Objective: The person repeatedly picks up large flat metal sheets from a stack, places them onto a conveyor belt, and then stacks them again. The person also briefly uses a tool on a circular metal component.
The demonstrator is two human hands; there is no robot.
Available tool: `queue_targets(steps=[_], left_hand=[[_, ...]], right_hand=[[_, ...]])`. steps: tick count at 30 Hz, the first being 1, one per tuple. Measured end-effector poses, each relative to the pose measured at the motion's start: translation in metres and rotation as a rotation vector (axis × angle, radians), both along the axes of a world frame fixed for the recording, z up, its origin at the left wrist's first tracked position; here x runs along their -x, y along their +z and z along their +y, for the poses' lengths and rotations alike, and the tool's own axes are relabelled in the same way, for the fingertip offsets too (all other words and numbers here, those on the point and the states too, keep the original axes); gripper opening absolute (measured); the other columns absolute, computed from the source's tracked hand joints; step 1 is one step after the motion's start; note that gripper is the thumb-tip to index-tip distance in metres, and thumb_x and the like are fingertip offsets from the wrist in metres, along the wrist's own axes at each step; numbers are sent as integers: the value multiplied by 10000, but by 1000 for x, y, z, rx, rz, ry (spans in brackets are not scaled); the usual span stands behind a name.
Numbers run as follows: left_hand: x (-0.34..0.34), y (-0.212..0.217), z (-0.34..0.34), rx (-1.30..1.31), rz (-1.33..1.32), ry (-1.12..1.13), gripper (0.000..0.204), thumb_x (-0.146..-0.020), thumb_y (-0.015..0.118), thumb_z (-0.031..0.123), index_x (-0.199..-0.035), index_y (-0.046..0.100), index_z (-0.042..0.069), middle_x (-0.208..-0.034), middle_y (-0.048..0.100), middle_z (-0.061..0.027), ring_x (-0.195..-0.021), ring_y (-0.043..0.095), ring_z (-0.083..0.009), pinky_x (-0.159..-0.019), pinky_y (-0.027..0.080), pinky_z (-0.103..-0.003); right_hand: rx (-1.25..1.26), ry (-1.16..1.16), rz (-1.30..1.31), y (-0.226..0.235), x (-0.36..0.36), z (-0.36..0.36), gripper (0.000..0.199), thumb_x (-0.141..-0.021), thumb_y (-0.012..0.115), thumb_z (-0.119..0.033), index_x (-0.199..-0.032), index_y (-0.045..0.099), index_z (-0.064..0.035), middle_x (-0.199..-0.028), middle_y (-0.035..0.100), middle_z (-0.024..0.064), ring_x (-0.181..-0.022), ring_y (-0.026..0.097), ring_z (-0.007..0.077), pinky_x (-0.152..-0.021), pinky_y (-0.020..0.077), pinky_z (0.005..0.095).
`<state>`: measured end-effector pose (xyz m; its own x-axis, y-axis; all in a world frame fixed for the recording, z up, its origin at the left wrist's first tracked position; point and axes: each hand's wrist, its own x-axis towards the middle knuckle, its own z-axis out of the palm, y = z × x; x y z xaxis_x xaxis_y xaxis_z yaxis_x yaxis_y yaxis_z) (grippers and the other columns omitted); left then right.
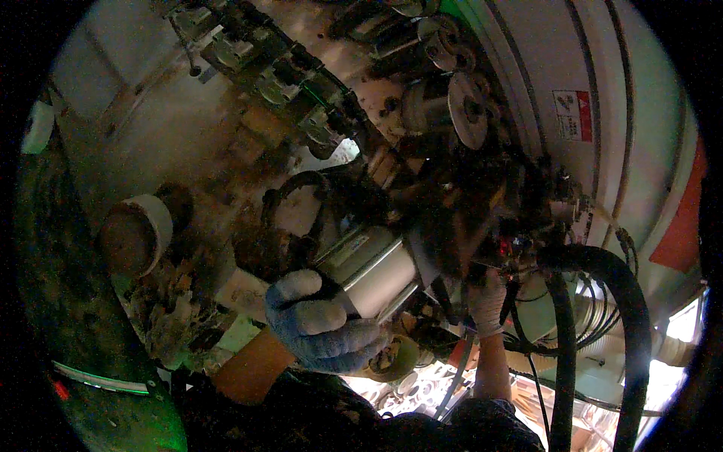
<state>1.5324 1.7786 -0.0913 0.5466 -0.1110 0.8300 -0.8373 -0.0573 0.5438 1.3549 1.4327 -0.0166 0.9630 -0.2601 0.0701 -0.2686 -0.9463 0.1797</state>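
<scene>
My left hand [324, 324], in a grey-blue work glove, has its fingers curled round the near end of a silver metal cylinder [380, 279] with bright rods along its sides. The cylinder lies slanted. Its far end runs into dark machinery, so I cannot tell whether it is fixed there. My right hand [487, 301], in a pale glove, reaches up into the dark machine parts [459, 203] to the right of the cylinder. Shadow hides its fingertips and whatever they touch. A small red glow shows just above this hand.
Thick black hoses [636, 339] loop down at the right beside thin cables. A row of metal clamp-like units [282, 87] runs across the top. A round metal disc [468, 111] stands above the machinery. At the left sits a round cup-like part [154, 230] near dusty debris [169, 316].
</scene>
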Motion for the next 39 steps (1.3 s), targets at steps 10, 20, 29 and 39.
queue_targets(steps=[10, 20, 29, 39], left_hand=[[0, 1, 1, -20, 7, 8, 190, -658, 674, 291, -828, 589, 283, -878, 568, 81, -927, 527, -222, -871, 421, -451], [3, 6, -2, -41, -32, 39, 184, -664, 678, 286, -823, 586, 276, -877, 565, 71, -938, 526, -233, -870, 424, -454], [9, 16, -10, -27, -128, 205, 181, -676, 683, 280, -821, 579, 250, -882, 554, 38, -966, 520, -261, -873, 428, -471], [97, 49, 0, -135, 80, 496, 318, -743, 670, 293, -964, 541, 104, -1144, 506, -177, -1142, 458, -405, -923, 414, -476]], right_hand=[[-88, -43, -3, 4, -8, 3, 186, -797, 612, -104, -967, 580, -38, -867, 645, 180, -777, 631, 354, -646, 502, 389], [-143, -164, 152, -1, 16, -17, 455, -734, 671, -238, -1111, 543, -17, -1037, 594, 210, -997, 539, 408, -878, 432, 489], [-66, -250, 76, 0, 24, 8, 545, -793, 630, -230, -1265, 452, -24, -1201, 535, 207, -1086, 518, 376, -949, 421, 429], [-582, 146, -63, 21, 229, 213, 403, -720, 646, -142, -1093, 548, -26, -1122, 538, 213, -1005, 533, 390, -842, 450, 460]])
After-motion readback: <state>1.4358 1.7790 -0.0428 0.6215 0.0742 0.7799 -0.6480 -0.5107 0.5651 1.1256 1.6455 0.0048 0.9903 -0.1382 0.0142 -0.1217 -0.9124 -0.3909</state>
